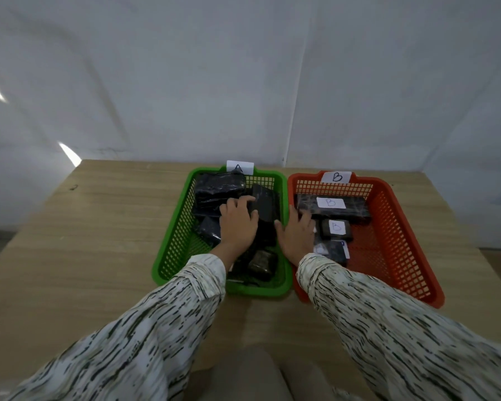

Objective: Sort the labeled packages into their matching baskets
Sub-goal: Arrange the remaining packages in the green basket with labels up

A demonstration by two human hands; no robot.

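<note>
A green basket (pixel 172 241) tagged A (pixel 240 167) holds several black wrapped packages (pixel 217 189), labels not showing. My left hand (pixel 237 224) reaches into it, and its fingers and thumb curl round one black package (pixel 265 205) near the middle. An orange basket (pixel 402 241) tagged B (pixel 336 177) holds a long package labeled B (pixel 342 206), a small one labeled B (pixel 336 228) and a third (pixel 334 251) partly under my sleeve. My right hand (pixel 297 235) lies over the orange basket's left side, its straight fingers touching the long package's left end.
The two baskets stand side by side at the back of a wooden table (pixel 99 256), close to a white wall. Bare tabletop stretches to the left and in front of the baskets. My patterned sleeves cover the near edge.
</note>
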